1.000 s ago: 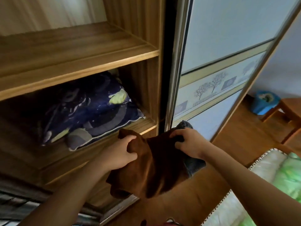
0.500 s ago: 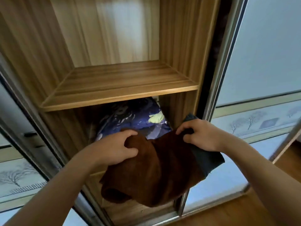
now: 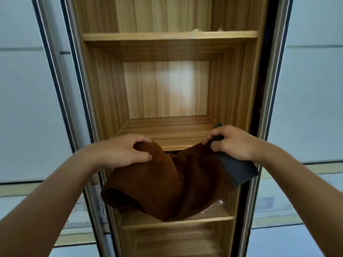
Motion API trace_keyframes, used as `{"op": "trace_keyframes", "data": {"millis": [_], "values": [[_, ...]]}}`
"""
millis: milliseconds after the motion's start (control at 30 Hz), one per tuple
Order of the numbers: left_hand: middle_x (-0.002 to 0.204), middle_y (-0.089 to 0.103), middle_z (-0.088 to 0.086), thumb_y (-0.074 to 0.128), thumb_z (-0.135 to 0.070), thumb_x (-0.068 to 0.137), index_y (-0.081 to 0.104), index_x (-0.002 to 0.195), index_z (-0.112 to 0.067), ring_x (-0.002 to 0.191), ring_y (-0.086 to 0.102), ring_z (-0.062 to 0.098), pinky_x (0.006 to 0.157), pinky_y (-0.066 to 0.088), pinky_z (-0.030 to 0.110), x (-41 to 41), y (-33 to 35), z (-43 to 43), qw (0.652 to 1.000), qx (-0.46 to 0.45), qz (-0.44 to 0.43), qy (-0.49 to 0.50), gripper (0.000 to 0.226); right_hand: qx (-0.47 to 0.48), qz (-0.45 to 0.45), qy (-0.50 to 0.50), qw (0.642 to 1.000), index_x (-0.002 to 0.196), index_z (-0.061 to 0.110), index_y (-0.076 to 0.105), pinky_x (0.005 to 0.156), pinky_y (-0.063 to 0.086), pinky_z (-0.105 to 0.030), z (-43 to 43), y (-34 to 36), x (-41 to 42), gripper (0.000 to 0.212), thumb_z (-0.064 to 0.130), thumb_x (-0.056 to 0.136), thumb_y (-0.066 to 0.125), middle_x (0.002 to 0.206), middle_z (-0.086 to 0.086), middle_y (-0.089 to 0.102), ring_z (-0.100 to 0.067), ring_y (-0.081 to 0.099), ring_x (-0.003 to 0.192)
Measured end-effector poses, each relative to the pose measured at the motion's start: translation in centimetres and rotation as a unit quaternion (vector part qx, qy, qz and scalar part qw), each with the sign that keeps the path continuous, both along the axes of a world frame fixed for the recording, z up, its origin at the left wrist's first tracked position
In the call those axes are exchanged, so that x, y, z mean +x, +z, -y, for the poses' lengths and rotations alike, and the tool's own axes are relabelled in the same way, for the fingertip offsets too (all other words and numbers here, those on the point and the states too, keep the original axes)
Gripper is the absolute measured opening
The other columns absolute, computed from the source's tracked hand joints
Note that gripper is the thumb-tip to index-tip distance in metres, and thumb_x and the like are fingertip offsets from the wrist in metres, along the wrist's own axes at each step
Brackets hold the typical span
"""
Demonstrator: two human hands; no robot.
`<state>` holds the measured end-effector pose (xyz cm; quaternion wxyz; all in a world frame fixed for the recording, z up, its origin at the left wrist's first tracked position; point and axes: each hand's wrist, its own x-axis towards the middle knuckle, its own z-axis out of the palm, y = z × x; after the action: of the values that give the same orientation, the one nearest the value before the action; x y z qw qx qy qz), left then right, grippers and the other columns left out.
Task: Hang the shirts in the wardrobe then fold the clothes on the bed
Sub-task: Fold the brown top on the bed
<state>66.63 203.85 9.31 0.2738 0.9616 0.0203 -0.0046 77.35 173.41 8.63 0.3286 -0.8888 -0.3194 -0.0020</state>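
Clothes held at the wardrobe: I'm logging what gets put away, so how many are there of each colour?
Brown garment: 1
Grey garment: 1
Total: 2

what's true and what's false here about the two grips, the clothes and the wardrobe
1. Both grips hold the brown garment. True: the left grip and the right grip each hold one end.
2. The grey garment is at the left grip. False: it sits under the right grip.
3. The brown garment hangs from a hanger. False: it sags between the two grips, in front of a shelf.
4. The shelf is wooden. True.
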Motion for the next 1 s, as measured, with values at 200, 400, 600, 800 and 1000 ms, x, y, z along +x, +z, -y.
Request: {"op": "trace_keyframes", "data": {"millis": [200, 400, 600, 800, 1000], "values": [[0.119, 0.057, -0.016, 0.069, -0.046, 0.089, 0.048, 0.136, -0.049, 0.1, 0.063, 0.007, 0.067, 0.054, 0.016, 1.8, 3.4, -2.0, 0.998, -0.038, 0.024, 0.033, 0.052, 0.07, -0.012, 0.012, 0.997, 0.098, 0.021, 0.076, 0.072, 0.043, -0.017, -2.0, 2.4, 3.6, 0.023, 0.005, 0.089, 0.062, 0.099, 0.006, 0.072, -0.006, 0.064, 0.093], [0.142, 0.049, 0.001, 0.067, -0.026, 0.096, 0.046, 0.146, -0.03, 0.121, 0.053, 0.02, 0.102, 0.048, 0.036, 8.7, 2.9, -5.9, 0.987, -0.07, 0.069, 0.125, 0.054, 0.132, -0.06, -0.007, 0.989, 0.1, 0.02, 0.071, 0.082, 0.051, -0.024, -5.0, 1.7, 11.7, 0.032, -0.008, 0.091, 0.06, 0.103, 0.001, 0.068, -0.014, 0.063, 0.098], [0.143, 0.049, 0.002, 0.06, -0.015, 0.098, 0.046, 0.145, -0.029, 0.114, 0.051, 0.015, 0.092, 0.045, 0.025, 17.0, -1.0, -9.7, 0.973, -0.077, 0.112, 0.184, 0.05, 0.167, -0.064, -0.072, 0.981, 0.122, 0.009, 0.065, 0.094, 0.048, -0.031, -9.1, -2.0, 20.1, 0.031, -0.006, 0.096, 0.058, 0.116, -0.008, 0.064, -0.024, 0.059, 0.114], [0.135, 0.058, 0.006, 0.052, -0.018, 0.102, 0.022, 0.157, -0.032, 0.111, 0.056, 0.018, 0.098, 0.049, 0.034, 21.9, -4.8, -12.6, 0.966, -0.014, 0.124, 0.228, 0.064, 0.129, -0.027, -0.1, 0.986, 0.12, 0.015, 0.062, 0.092, 0.044, -0.028, -13.4, -4.6, 26.5, 0.027, 0.0, 0.097, 0.058, 0.128, -0.007, 0.058, -0.025, 0.054, 0.121], [0.148, 0.033, 0.014, 0.045, -0.037, 0.102, 0.027, 0.154, -0.034, 0.132, 0.039, 0.034, 0.101, 0.047, 0.051, 23.3, -3.6, -10.9, 0.921, 0.271, 0.112, 0.256, 0.054, -0.24, 0.16, -0.186, 0.939, 0.152, 0.036, 0.03, 0.111, 0.03, -0.054, -16.8, -4.7, 27.3, 0.053, 0.042, 0.102, 0.046, 0.162, -0.019, 0.017, -0.042, 0.02, 0.145]]}}
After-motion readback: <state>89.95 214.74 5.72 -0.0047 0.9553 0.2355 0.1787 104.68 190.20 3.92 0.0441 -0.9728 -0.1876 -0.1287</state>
